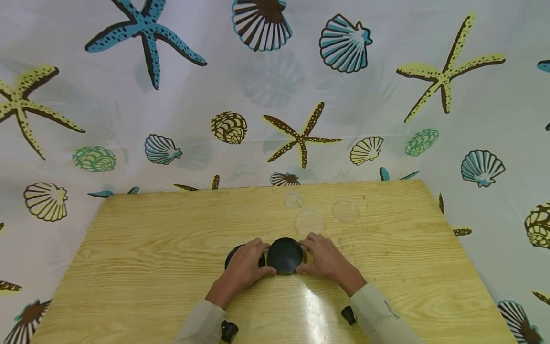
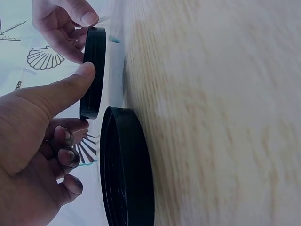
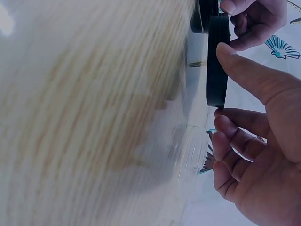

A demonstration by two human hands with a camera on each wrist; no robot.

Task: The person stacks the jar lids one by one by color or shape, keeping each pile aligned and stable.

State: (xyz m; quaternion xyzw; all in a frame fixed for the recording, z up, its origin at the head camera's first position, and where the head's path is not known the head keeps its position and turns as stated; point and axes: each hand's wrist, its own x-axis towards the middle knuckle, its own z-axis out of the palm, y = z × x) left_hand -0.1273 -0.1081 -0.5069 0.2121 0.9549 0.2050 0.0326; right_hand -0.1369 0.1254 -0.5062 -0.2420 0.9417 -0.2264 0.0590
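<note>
Both hands hold a round black lid between them, raised over the table. At its left side, the thumb and index finger of my left hand pinch the rim. My right hand grips the opposite side the same way, its other fingers loosely curled below. A second black lid lies on the table, partly hidden under my left hand. The left wrist view shows this lower lid with ridged rings inside its raised wall. Edge-on in the right wrist view, the held lid overlaps it.
Behind the hands, several clear round pieces stand on the wooden table; they are faint and see-through. A cloth printed with starfish and shells hangs at the table's back and sides.
</note>
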